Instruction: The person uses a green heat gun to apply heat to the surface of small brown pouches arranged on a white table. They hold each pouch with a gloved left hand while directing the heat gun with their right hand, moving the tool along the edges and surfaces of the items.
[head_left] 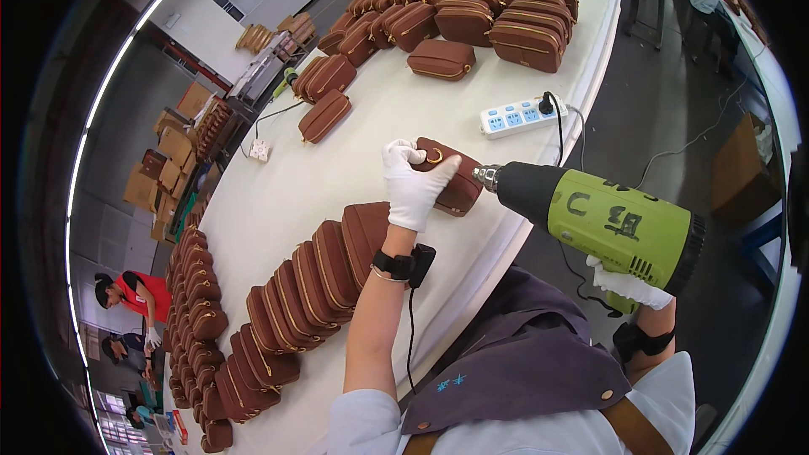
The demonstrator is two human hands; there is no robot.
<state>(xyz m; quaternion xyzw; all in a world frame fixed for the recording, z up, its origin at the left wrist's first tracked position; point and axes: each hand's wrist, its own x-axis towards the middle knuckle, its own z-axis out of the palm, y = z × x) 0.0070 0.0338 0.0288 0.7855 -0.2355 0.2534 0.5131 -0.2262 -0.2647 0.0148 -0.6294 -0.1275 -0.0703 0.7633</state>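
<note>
My left hand (415, 187), in a white glove, is closed on a small brown zippered bag (462, 184) lying on the white table. A gold ring (434, 156) shows on the bag between my thumb and fingers. In my white-gloved right hand (628, 283) is a green heat gun (619, 223), gripped by its handle. Its metal nozzle points left, close to the bag's right side; whether it touches cannot be made out. Much of the right hand's fingers is hidden behind the handle.
Rows of brown bags (308, 282) stand left of my forearm, with more bags (527, 34) at the far side. A white power strip (521, 116) with a black plug lies near the table's right edge; cords hang there. Other people (139, 295) work at far left.
</note>
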